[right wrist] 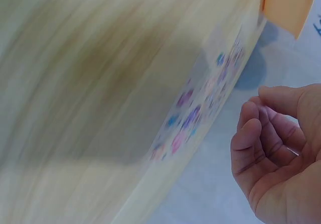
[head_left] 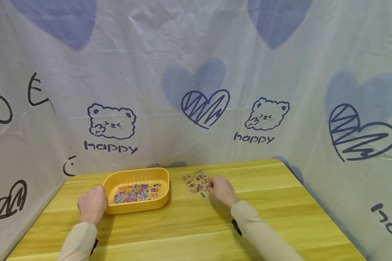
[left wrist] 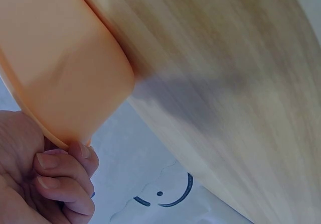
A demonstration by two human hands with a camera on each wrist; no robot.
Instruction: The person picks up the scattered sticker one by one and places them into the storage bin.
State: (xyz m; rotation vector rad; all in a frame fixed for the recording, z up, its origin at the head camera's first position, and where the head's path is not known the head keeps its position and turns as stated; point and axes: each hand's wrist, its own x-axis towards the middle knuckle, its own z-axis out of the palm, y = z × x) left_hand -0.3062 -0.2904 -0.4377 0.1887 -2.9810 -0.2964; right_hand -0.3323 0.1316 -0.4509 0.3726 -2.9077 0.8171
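My left hand grips the left rim of a yellow plastic basin, its fingers curled round the edge in the left wrist view. Inside the basin lies a heap of small colourful jigsaw puzzle pieces. To the right of the basin, more puzzle pieces are spread on the table. Over the right side of this spread is my right hand. In the right wrist view its fingers curl and the thumb tip comes close to the fingertips; I see no piece between them.
The wood-grain table ends at a white cloth printed with hearts and bears. The cloth hangs behind the table and on both sides. In the right wrist view, the spread pieces lie near the table's edge.
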